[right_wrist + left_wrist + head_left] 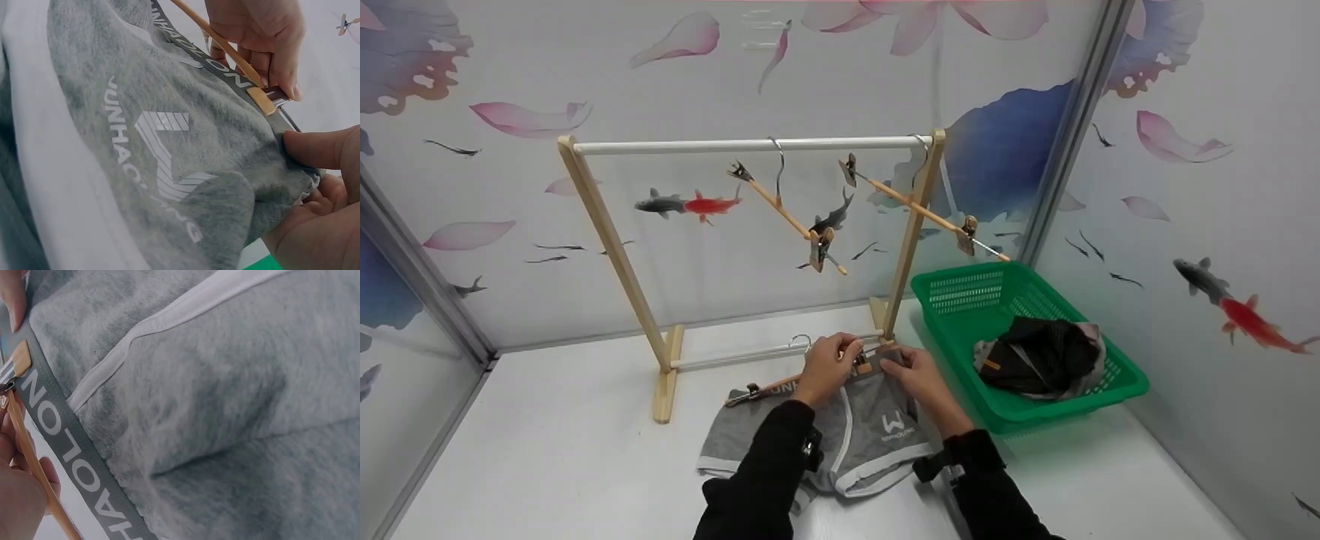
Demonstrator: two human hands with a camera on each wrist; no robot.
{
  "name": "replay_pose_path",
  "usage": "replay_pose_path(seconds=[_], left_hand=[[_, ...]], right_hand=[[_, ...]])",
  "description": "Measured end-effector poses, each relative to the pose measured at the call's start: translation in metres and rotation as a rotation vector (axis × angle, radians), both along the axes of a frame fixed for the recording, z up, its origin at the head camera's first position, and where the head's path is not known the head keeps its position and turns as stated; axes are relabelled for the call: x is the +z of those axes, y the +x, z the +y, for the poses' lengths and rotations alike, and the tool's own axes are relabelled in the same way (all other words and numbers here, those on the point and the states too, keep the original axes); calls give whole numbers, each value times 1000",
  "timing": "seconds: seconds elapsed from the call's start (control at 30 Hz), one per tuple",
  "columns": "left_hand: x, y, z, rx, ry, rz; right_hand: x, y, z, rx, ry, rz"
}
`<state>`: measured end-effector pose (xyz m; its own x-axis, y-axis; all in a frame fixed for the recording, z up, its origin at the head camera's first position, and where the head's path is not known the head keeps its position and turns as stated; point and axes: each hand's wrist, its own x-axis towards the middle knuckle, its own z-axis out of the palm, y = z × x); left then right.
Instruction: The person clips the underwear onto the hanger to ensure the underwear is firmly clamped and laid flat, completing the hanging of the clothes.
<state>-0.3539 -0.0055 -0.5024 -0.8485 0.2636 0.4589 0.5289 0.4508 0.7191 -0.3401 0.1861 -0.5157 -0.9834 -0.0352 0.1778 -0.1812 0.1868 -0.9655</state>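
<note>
Grey boxer briefs (pixel 874 420) with white trim lie on the table, their lettered waistband (pixel 73 455) along a wooden clip hanger (pixel 42 481). My left hand (pixel 826 369) pinches the hanger's right-hand clip (pixel 261 100), whose wooden pad lies over the waistband. With thumb and fingers, my right hand (pixel 921 379) grips the waistband's right corner just beyond that clip, as the right wrist view shows. The other clip (pixel 744 394) sits at the left end of the waistband. The hanger's metal hook (pixel 800 343) points toward the rack.
Behind the briefs stands a wooden rack (pixel 619 255) with a white top rail (pixel 675 146). Two clip hangers, one mid-rail (pixel 780 206) and one at the right (pixel 919 204), hang from it. To the right, a green basket (pixel 960 360) holds dark and grey clothes (pixel 1039 356).
</note>
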Motion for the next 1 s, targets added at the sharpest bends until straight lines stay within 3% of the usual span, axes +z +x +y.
replay_pose_path(seconds=[0.13,0.5,0.8,1.0], left_hand=[[0,0,0,-32,-18,-5],[-3,1,4,-94,-17,122],[-3,2,3,-72,-133,7],[-6,4,3,-122,-135,28]], right_hand=[[-1,-1,1,-15,23,-9],[-3,-1,2,-1,-27,-14],[-3,-1,2,11,-3,17],[-5,-1,3,26,23,-2]])
